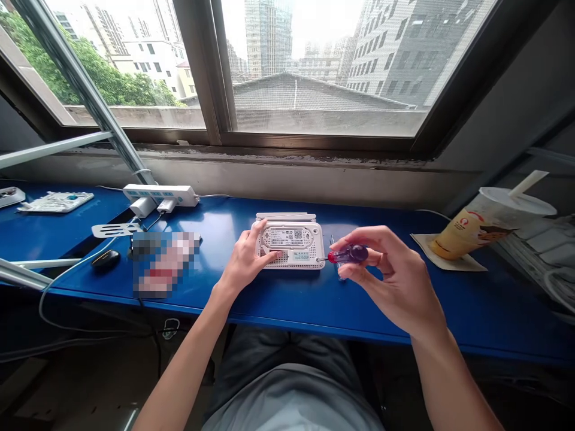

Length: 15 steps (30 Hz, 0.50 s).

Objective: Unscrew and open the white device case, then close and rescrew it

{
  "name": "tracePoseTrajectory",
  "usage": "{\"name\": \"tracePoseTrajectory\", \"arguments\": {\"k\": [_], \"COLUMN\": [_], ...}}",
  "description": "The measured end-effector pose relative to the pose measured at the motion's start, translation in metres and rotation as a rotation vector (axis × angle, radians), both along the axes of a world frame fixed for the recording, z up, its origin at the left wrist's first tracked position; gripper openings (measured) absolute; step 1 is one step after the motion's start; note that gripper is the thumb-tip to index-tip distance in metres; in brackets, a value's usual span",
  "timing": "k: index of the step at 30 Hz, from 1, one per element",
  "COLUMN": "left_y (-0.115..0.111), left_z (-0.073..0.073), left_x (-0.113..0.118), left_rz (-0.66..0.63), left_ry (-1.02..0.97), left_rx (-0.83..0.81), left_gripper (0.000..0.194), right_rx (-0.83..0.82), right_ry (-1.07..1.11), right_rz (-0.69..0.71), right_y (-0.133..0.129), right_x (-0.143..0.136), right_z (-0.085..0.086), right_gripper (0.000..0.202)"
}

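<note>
A white router point(294, 258) lies underside up on the blue desk, its label, QR code and vent holes showing. Its antennas point(286, 216) are folded along the far edge. My left hand point(245, 254) grips the router's left side, thumb across the vented face and index finger near the far left corner. In my right hand point(395, 275) is a screwdriver point(353, 254) with a dark purple and red handle, pinched between thumb and fingers. Its shaft points left, the tip at the router's near right corner. A slim object point(340, 272) lies partly hidden behind my right fingers.
On the right a lidded drink cup point(483, 224) with a straw stands on a napkin point(467, 263). Leftward are a power strip point(159, 193) with plugs, a black mouse point(106, 259), a blurred-out item point(166, 266) and cables. A metal frame post point(85, 84) slants down before the window.
</note>
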<state>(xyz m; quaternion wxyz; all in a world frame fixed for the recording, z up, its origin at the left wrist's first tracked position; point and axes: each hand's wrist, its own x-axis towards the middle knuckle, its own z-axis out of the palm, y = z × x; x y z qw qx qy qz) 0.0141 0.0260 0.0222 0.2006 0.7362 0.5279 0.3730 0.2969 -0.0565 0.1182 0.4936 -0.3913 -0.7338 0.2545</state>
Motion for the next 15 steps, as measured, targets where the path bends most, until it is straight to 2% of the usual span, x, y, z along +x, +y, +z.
{"name": "tracePoseTrajectory", "arguments": {"k": [2, 6, 9, 12, 15], "left_y": [0.0004, 0.0008, 0.0006, 0.0003, 0.0000], "left_z": [-0.0005, -0.0009, -0.0008, -0.0002, 0.0006], "left_x": [-0.0001, -0.0002, -0.0001, 0.0000, 0.0003], "left_rz": [0.003, 0.002, 0.001, 0.003, -0.001], "left_ry": [0.003, 0.007, 0.008, 0.006, 0.002], "left_rx": [0.001, 0.006, 0.004, -0.006, -0.006], "left_gripper": [0.089, 0.089, 0.089, 0.089, 0.089], "right_rx": [-0.005, -0.066, -0.078, -0.064, -0.027], "right_ry": [0.039, 0.004, -0.045, -0.023, 0.090], "right_rz": [0.011, 0.172, 0.212, 0.148, 0.047], "right_y": [0.0005, -0.0004, -0.0015, -0.0008, 0.0014], "right_x": [-0.0008, 0.0034, 0.0062, 0.0036, -0.0028], "right_z": [-0.0017, 0.0019, 0.0060, 0.0046, -0.0018], "right_gripper": [0.026, 0.014, 0.018, 0.025, 0.028]}}
